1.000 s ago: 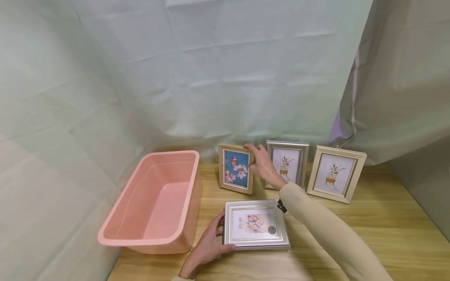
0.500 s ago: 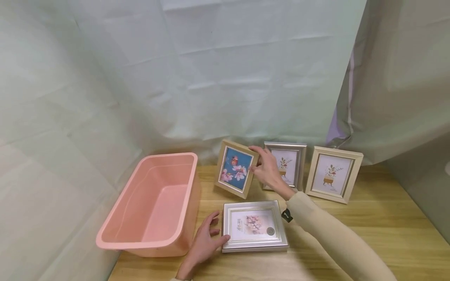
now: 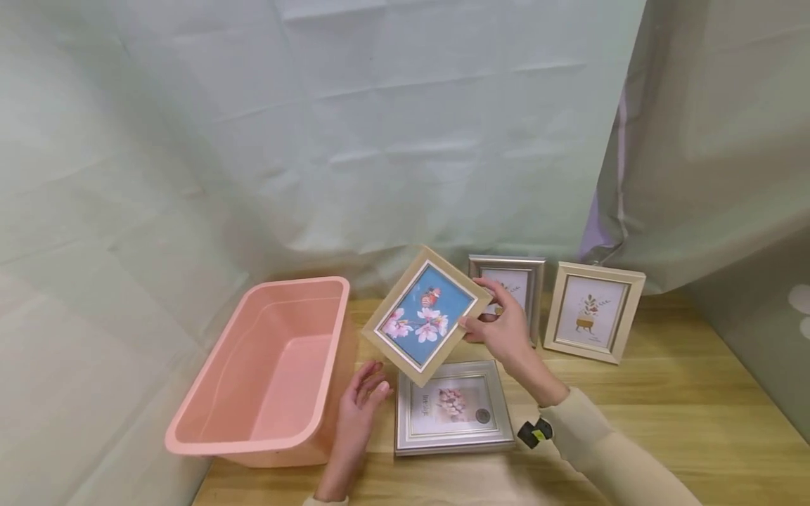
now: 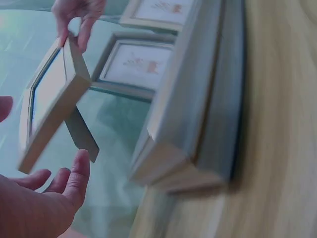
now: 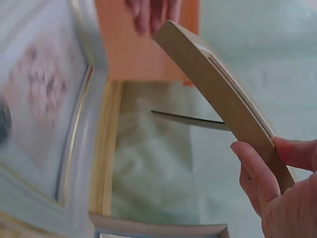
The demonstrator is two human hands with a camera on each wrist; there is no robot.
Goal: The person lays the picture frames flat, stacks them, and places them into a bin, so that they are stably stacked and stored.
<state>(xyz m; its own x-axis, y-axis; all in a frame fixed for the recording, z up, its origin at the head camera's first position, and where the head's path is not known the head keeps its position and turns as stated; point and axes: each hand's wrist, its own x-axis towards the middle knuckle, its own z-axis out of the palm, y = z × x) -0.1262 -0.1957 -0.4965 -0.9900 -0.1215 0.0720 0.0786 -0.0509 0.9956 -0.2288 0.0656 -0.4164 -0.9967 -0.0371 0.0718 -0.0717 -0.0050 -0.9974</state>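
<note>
Your right hand pinches one bird frame, centre; your left hand, lower centre, has fingers loosely parted. Two upright frames stand right, one tub left; lettering on the flat stack is blurred.

Right fingers pinch a tilted blossom frame

Left fingers, loosely bent, lie below and left of it, apart from it. Just left of them sits a pink tub; just right, a silver frame lies flat on the wooden counter. Behind the right fingers stands a grey frame, partly hidden; farther right, a cream frame.
</note>
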